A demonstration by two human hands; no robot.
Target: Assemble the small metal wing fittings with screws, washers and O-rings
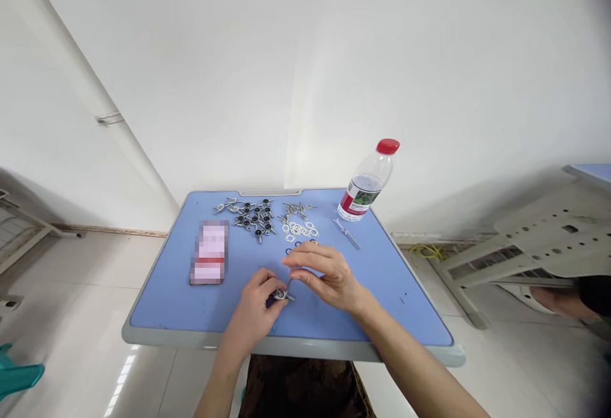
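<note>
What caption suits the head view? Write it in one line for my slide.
Left-hand fingers hold a small metal part at a blue desk, right-hand fingers close by.

No readable text, bottle's red-and-green label too small, phone screen pixelated

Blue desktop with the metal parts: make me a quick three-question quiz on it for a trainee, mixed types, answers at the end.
1. True or false: the flat white pieces with holes lie to the right of the black-topped silver metal parts.

2. Fill in the blank: the slim silver metal tool lies beside the clear plastic bottle, whose cap is ____.

3. Choose one. The left hand is holding:
A) the clear plastic bottle
B) a small silver metal part
C) the slim silver metal tool

Key: 1. True. 2. Red. 3. B.
</note>
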